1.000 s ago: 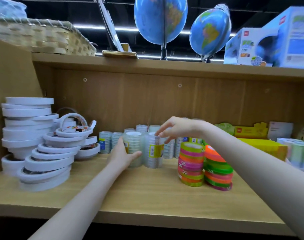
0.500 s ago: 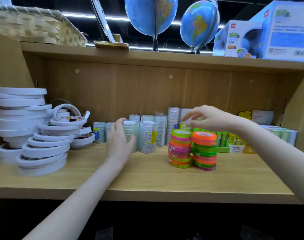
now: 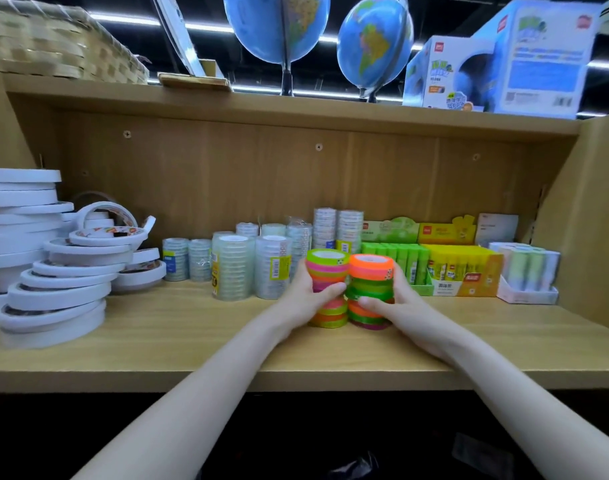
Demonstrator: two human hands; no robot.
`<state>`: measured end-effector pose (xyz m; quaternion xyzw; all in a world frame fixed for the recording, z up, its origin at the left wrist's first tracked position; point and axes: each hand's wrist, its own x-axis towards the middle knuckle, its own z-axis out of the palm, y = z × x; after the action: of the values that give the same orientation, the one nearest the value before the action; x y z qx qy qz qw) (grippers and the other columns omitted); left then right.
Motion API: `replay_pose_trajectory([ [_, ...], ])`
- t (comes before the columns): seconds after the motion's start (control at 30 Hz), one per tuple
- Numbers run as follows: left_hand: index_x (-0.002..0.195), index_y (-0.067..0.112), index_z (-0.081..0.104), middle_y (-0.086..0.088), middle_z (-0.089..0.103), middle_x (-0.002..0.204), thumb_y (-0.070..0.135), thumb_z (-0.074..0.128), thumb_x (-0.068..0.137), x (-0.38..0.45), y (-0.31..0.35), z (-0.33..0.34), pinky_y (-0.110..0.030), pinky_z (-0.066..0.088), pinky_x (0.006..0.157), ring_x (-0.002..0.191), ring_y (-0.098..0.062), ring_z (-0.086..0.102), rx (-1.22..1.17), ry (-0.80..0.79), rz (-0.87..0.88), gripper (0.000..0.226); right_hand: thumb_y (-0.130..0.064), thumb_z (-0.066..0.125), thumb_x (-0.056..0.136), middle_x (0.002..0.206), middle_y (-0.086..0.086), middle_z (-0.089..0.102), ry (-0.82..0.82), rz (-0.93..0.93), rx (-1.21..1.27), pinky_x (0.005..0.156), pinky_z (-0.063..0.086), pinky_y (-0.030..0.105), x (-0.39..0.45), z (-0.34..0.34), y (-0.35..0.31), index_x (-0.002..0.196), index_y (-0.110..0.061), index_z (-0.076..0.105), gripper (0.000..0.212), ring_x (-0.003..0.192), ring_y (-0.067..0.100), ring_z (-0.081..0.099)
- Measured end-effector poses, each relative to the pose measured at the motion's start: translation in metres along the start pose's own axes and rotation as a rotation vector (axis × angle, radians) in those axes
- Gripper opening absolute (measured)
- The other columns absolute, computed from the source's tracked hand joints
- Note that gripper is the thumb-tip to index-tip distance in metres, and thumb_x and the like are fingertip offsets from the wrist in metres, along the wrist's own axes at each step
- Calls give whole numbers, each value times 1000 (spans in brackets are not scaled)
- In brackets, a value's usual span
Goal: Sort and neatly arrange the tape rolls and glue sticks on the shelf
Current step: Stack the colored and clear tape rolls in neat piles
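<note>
1. Nearest the camera, two bare forearms reach in from 7 and 5 o'clock over the front edge of the wooden shelf (image 3: 157, 362).
2. At the shelf's centre, the left hand (image 3: 308, 299) wraps its fingers and thumb round the left stack of neon tape rolls (image 3: 327, 271), topped by a green roll.
3. Touching it at 3 o'clock stands the right stack of neon tape rolls (image 3: 370, 275), topped in orange; the right hand (image 3: 393, 306) grasps it, thumb across the front.
4. At 10 o'clock from the stacks, just behind them, clear tape rolls (image 3: 247, 268) stand in upright columns.
5. At 2 o'clock sit boxes of glue sticks (image 3: 462, 268), green beside yellow, near the back wall.
6. Far out at 9 o'clock, white tape rolls (image 3: 53, 268) lie in leaning, uneven piles.
7. Up at 12 o'clock, two globes (image 3: 372, 46) stand on the upper board.
</note>
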<state>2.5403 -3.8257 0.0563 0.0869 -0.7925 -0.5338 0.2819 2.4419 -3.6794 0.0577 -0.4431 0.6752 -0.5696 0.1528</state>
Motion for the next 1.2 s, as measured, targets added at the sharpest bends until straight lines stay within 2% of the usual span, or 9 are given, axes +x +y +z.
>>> replay_pose_trajectory([
  [0.17, 137, 18, 26, -4, 51, 130, 23, 73, 78, 4, -11, -26, -32, 42, 99, 118, -16, 51, -61, -16, -63, 76, -13, 70, 81, 134, 2, 48, -17, -13, -15, 104, 41, 38, 24, 10, 4, 146, -26, 14, 87, 120, 17, 50],
  [0.3, 134, 17, 36, -3, 58, 124, 46, 83, 55, 9, -14, -25, -35, 45, 99, 112, -15, 57, -108, 26, -67, 96, -15, 73, 79, 130, 3, 52, 16, -34, -1, 103, 43, 40, 32, 14, 3, 141, -23, 23, 80, 118, 18, 53],
  [0.37, 132, 17, 40, -3, 59, 123, 51, 82, 53, 11, -13, -23, -39, 44, 101, 112, -16, 58, -123, 31, -75, 96, -13, 72, 79, 129, 4, 51, 23, -23, -17, 103, 43, 41, 35, 14, 4, 142, -21, 21, 81, 118, 19, 52],
  [0.47, 133, 18, 38, -4, 58, 124, 44, 76, 62, 11, -13, -22, -39, 43, 102, 113, -17, 56, -144, 13, -91, 84, -12, 73, 78, 129, 3, 50, -25, -3, -49, 99, 44, 35, 40, 14, 4, 143, -22, 18, 85, 118, 17, 52],
  [0.6, 135, 21, 33, -1, 58, 125, 46, 85, 55, 9, -13, -26, -38, 44, 101, 113, -15, 56, -105, -32, -100, 99, -11, 75, 76, 130, 2, 51, -78, -10, -40, 93, 47, 29, 42, 12, 5, 142, -24, 21, 86, 115, 14, 54],
  [0.7, 137, 22, 28, 1, 54, 126, 31, 85, 63, 4, -13, -29, -32, 44, 97, 114, -12, 53, -13, -29, -90, 95, -10, 76, 74, 127, 1, 51, -64, 22, -6, 85, 50, 28, 39, 8, 4, 142, -31, 17, 92, 112, 16, 55],
  [0.97, 144, 18, 14, -1, 50, 130, 22, 84, 65, -5, -9, -25, -32, 40, 104, 119, -14, 50, 192, 28, 4, 106, -13, 77, 74, 123, 4, 55, -2, 39, -70, 96, 47, 37, 39, 10, 7, 135, -21, 33, 76, 109, 17, 56],
  [1.07, 141, 18, 20, 0, 51, 127, 21, 83, 66, -7, -8, -25, -26, 40, 98, 116, -13, 50, 231, 35, 21, 98, -12, 76, 74, 122, 6, 55, 13, 44, -55, 97, 47, 40, 39, 10, 6, 133, -21, 33, 74, 110, 19, 56],
  [1.2, 137, 19, 28, 0, 52, 127, 21, 82, 67, -6, -7, -25, -32, 41, 102, 116, -14, 51, 222, 45, 10, 88, -11, 75, 75, 123, 4, 55, -2, 35, -65, 93, 47, 33, 37, 12, 5, 136, -21, 28, 77, 108, 16, 57],
])
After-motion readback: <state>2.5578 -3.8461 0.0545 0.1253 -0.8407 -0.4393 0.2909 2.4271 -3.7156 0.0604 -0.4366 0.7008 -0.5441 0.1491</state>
